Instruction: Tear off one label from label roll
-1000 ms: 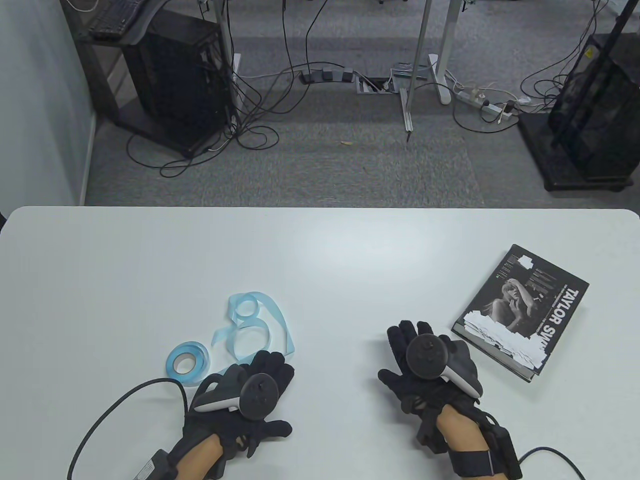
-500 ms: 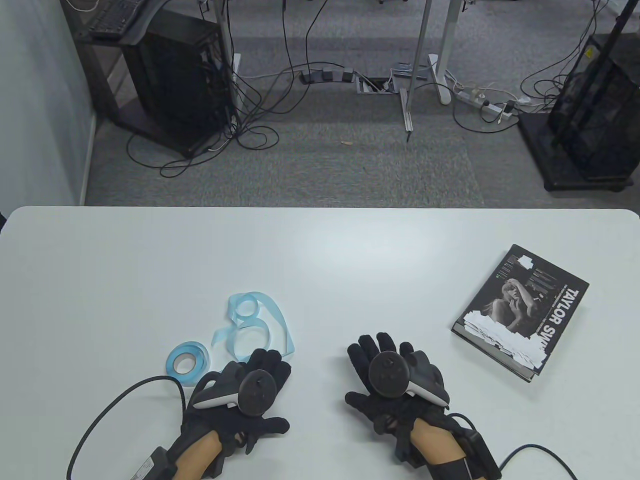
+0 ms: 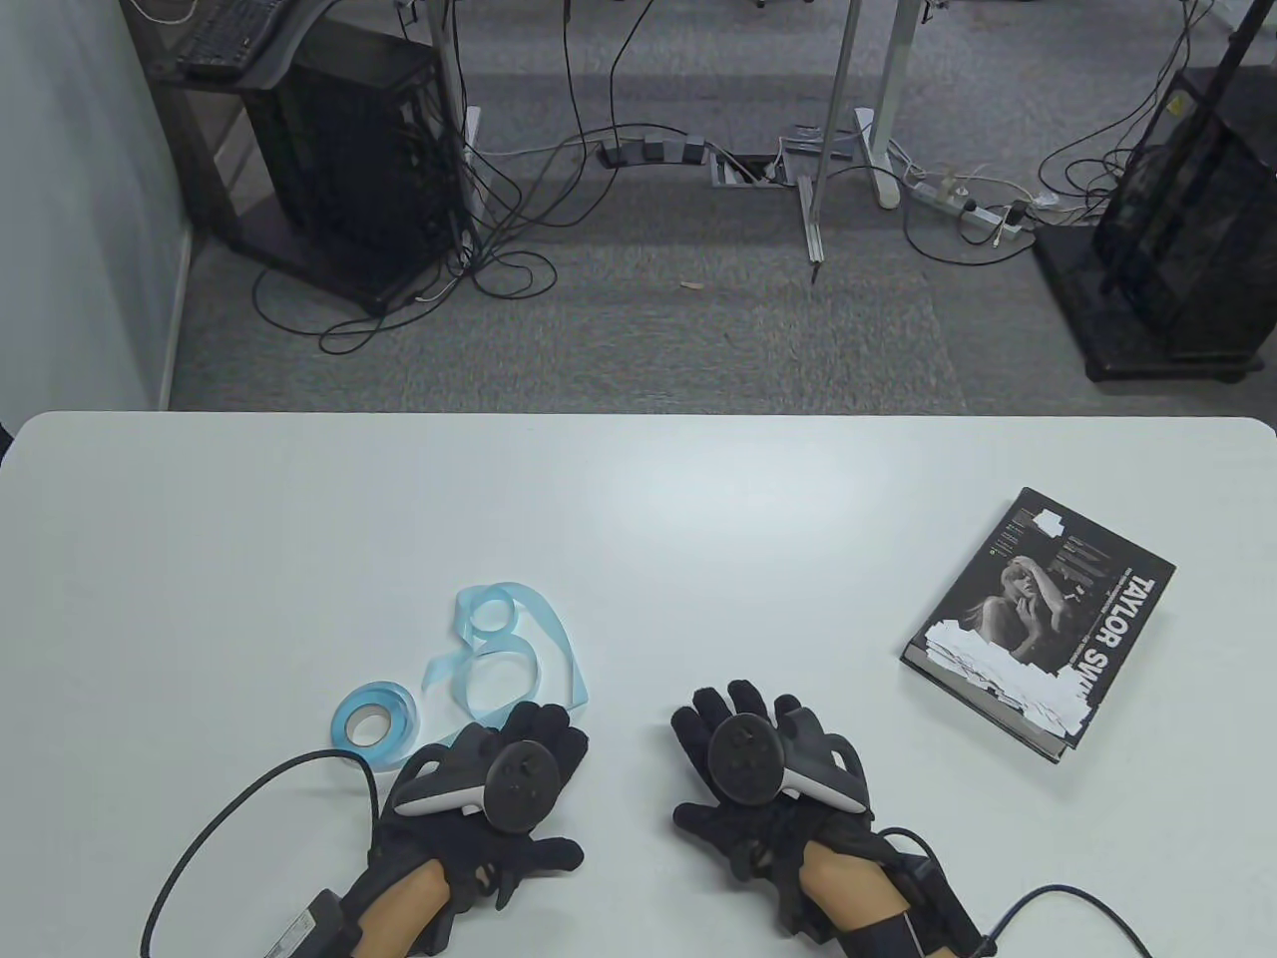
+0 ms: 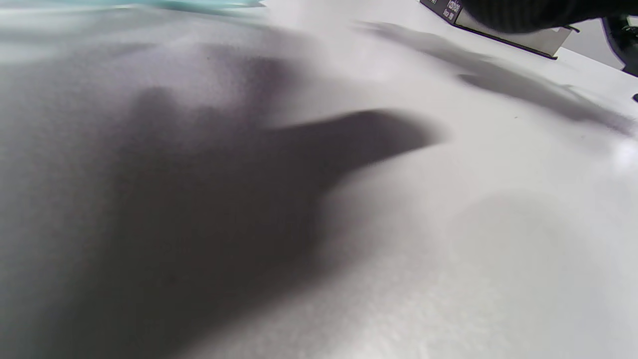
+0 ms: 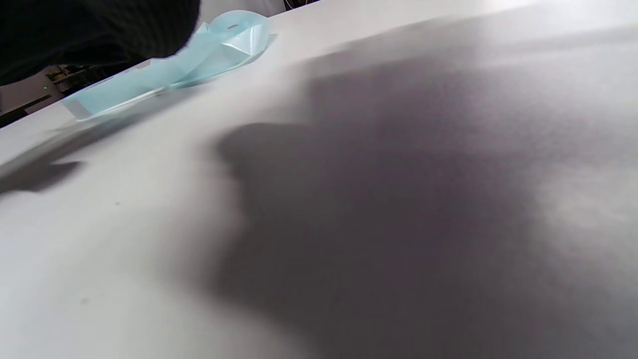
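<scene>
Approach stage is judged: label roll lies ungripped; both hands, left hand and right hand, are spread, holding nothing. Loose strip must be pinched next.

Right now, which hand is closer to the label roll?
The left hand. It sits just right of the blue label roll, fingertips at the loose strip; the right hand lies farther right, toward the book.

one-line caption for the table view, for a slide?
Both gloved hands, left and right, open on the white table, label roll by the left hand, book at right.
</scene>
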Available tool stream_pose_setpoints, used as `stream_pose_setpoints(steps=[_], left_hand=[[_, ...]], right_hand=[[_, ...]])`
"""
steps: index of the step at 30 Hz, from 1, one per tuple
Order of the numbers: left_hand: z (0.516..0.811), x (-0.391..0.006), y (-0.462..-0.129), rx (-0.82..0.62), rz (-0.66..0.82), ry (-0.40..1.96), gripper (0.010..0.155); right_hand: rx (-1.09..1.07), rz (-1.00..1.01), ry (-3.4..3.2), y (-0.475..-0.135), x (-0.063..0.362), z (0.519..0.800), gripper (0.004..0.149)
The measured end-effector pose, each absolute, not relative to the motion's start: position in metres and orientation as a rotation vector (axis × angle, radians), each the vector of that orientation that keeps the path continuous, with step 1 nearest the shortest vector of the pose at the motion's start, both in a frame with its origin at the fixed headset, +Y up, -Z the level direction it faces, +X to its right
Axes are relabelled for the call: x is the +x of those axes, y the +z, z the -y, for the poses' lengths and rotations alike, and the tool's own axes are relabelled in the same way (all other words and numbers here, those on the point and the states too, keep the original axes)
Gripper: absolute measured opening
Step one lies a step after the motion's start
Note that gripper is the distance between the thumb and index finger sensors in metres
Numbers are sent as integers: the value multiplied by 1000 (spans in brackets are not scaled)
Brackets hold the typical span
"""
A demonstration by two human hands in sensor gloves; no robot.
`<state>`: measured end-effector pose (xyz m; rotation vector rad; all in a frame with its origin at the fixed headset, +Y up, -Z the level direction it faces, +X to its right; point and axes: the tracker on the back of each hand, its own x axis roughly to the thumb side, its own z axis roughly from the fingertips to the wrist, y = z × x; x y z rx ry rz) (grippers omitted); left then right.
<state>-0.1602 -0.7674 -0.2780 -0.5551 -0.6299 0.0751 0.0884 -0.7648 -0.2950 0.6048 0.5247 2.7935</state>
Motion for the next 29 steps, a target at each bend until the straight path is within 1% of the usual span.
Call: stream_pose_setpoints(steps=[15,23,29], left_hand=[[772,-161,-282,-583,612,73,98],[767,-157,-289,-560,606,62,96],[768,-154,-287,-570,615,44,96]], right_hand=[[528,-576,2814,-305,100,773,82],[491,-554,2781,-310,116,770,82],[465,-503,2762,-310,126,763,82]])
